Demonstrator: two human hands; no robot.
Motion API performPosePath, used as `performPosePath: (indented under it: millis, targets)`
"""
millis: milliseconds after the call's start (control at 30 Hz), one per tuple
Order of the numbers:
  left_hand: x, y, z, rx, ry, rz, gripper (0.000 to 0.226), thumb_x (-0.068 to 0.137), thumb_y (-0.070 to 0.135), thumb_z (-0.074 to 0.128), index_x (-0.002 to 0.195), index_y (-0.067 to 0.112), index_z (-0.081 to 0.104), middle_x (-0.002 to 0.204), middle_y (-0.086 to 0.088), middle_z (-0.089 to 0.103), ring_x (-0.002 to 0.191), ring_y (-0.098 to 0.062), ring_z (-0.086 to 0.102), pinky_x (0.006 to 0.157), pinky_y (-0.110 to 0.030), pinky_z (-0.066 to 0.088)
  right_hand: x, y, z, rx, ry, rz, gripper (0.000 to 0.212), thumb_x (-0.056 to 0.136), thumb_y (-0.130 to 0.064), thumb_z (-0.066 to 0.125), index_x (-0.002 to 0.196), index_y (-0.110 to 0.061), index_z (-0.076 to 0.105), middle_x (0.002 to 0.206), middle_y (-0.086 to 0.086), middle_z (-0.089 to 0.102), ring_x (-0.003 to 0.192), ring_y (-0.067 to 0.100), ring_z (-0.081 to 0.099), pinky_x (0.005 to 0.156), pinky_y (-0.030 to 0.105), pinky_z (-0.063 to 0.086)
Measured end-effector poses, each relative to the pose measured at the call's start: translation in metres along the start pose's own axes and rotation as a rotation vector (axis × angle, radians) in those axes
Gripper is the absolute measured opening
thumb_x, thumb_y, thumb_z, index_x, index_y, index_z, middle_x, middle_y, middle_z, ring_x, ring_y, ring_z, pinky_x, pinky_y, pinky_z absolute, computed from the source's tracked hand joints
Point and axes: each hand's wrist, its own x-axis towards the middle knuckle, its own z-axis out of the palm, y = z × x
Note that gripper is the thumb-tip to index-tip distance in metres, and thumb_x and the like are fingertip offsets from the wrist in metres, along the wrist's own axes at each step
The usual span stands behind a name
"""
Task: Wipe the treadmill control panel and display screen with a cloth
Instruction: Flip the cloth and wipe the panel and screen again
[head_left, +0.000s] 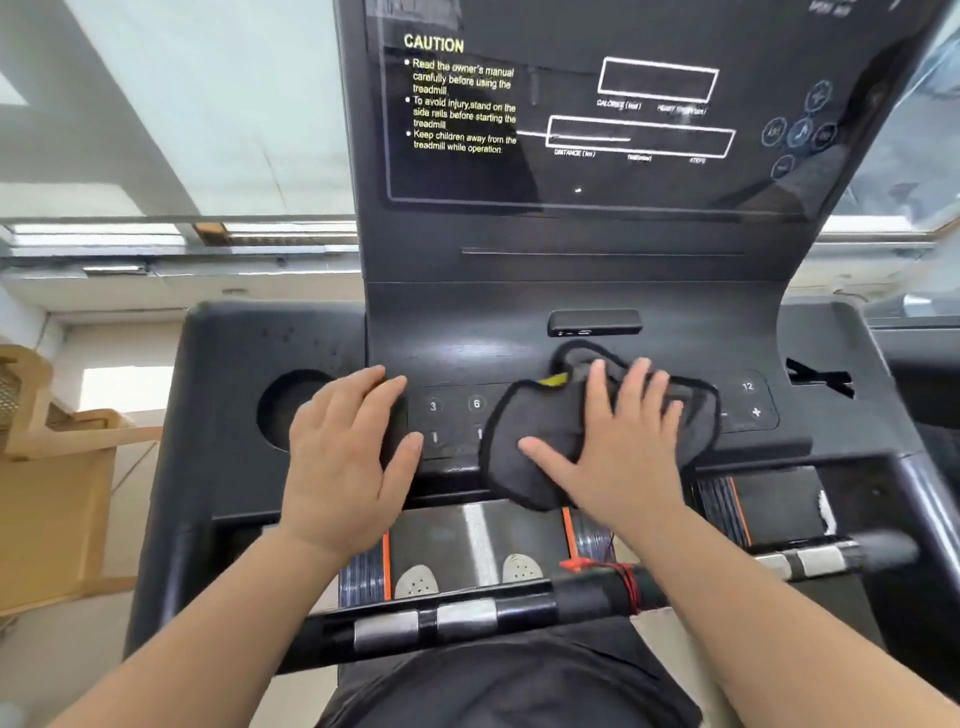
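A dark grey cloth (535, 431) with a black edge and a small yellow tag lies flat on the black control panel (457, 410), covering its middle buttons. My right hand (618, 441) presses down on the cloth with fingers spread. My left hand (348, 452) rests flat on the panel's left part, next to the buttons marked 3 and 6, holding nothing. Above stands the dark display screen (597, 176) with a CAUTION text at its left and white outlined readout boxes.
A round cup holder (288, 410) sits left of my left hand. A small black dock (595, 322) protrudes above the cloth. A handlebar with silver grips (467, 618) crosses below my arms. Below lie the treadmill belt and my shoes. Wooden furniture (52, 467) stands at the left.
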Motion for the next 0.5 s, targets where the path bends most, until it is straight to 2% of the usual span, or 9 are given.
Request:
performPosePath:
  millis: [100, 167, 233, 300, 400, 467, 500]
  targets:
    - [0.004, 0.008, 0.008, 0.016, -0.030, 0.032, 0.053, 0.094, 0.041, 0.047, 0.132, 0.008, 0.062, 0.138, -0.012, 0.057, 0.128, -0.035, 0.052, 0.107, -0.053, 0.038, 0.011, 0.027, -0.004, 0.029, -0.018, 0.183, 0.130, 0.074, -0.098, 0.006, 0.160, -0.002, 0.024, 0.159, 0.042, 0.020, 0.147, 0.059, 0.019, 0.116, 0.072, 0.023]
    - [0.007, 0.013, 0.011, 0.009, -0.025, 0.033, 0.052, 0.094, 0.040, 0.046, 0.132, 0.009, 0.061, 0.138, -0.011, 0.057, 0.128, -0.036, 0.052, 0.107, -0.053, 0.038, 0.014, 0.011, -0.004, 0.048, 0.008, 0.151, 0.125, 0.078, -0.093, 0.012, 0.160, 0.000, 0.022, 0.159, 0.043, 0.018, 0.148, 0.059, 0.017, 0.117, 0.072, 0.021]
    - [0.008, 0.017, 0.011, 0.005, 0.006, 0.031, 0.051, 0.094, 0.039, 0.046, 0.132, 0.008, 0.061, 0.138, -0.011, 0.057, 0.128, -0.035, 0.051, 0.108, -0.052, 0.037, 0.010, -0.023, -0.003, 0.041, 0.011, 0.004, 0.116, 0.082, -0.088, 0.014, 0.162, -0.004, 0.015, 0.163, 0.039, 0.010, 0.151, 0.057, 0.007, 0.119, 0.071, 0.013]
    - [0.010, 0.018, 0.010, 0.016, 0.043, 0.031, 0.051, 0.093, 0.038, 0.046, 0.131, 0.008, 0.061, 0.138, -0.011, 0.057, 0.128, -0.035, 0.051, 0.108, -0.050, 0.035, 0.002, -0.058, -0.003, 0.049, 0.006, -0.218, 0.103, 0.087, -0.081, 0.014, 0.164, -0.012, 0.011, 0.167, 0.032, 0.001, 0.154, 0.052, -0.002, 0.120, 0.070, 0.007]
    - [0.013, 0.021, 0.011, 0.045, 0.058, 0.037, 0.051, 0.092, 0.037, 0.046, 0.129, 0.007, 0.062, 0.137, -0.013, 0.058, 0.127, -0.037, 0.051, 0.107, -0.051, 0.035, -0.004, -0.081, 0.000, 0.096, 0.003, -0.516, 0.080, 0.094, -0.068, 0.013, 0.164, -0.028, 0.014, 0.173, 0.012, -0.002, 0.158, 0.037, -0.007, 0.121, 0.069, 0.003]
    - [0.016, 0.023, 0.014, 0.097, 0.041, 0.074, 0.051, 0.092, 0.038, 0.047, 0.128, 0.006, 0.063, 0.135, -0.014, 0.059, 0.124, -0.039, 0.053, 0.105, -0.053, 0.037, -0.002, -0.069, 0.002, 0.097, 0.017, -0.569, 0.072, 0.098, -0.064, 0.016, 0.163, -0.033, 0.015, 0.173, 0.007, 0.000, 0.159, 0.032, -0.006, 0.123, 0.066, 0.001]
    - [0.018, 0.024, 0.016, 0.130, 0.024, 0.096, 0.051, 0.092, 0.039, 0.047, 0.127, 0.007, 0.064, 0.134, -0.014, 0.060, 0.123, -0.040, 0.054, 0.103, -0.054, 0.039, 0.000, -0.057, 0.004, 0.102, 0.039, -0.522, 0.072, 0.099, -0.064, 0.019, 0.163, -0.032, 0.018, 0.173, 0.009, 0.003, 0.159, 0.033, -0.002, 0.123, 0.066, 0.005]
